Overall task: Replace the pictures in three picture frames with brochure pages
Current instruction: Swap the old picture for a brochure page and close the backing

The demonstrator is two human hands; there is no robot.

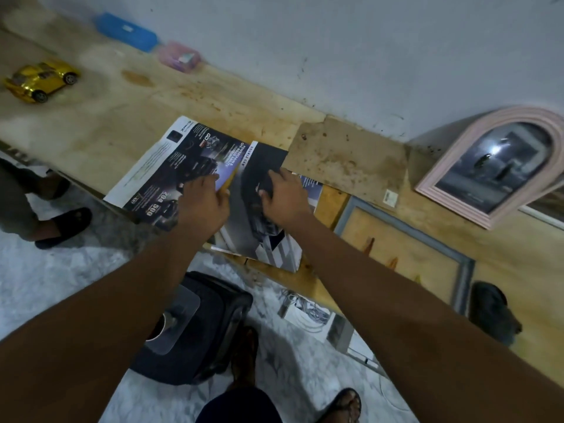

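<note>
A car brochure [158,169] lies open on the wooden table [91,129]. My left hand [203,203] rests on its left page with fingers curled at the fold. My right hand [282,196] presses on the dark right page [262,160] with bent fingers. A pink arched picture frame [494,166] holding a dark picture leans against the wall at the right. A grey rectangular frame [409,230] lies flat on the table near my right forearm; a white-edged frame [543,216] peeks in at the far right.
A gold toy car [41,80] sits at the table's far left. A blue case [125,30] and a pink box [180,58] lie by the wall. A dark object [491,312] rests at the right. Under the table stand a black bag [195,328] and someone's sandalled feet [64,227].
</note>
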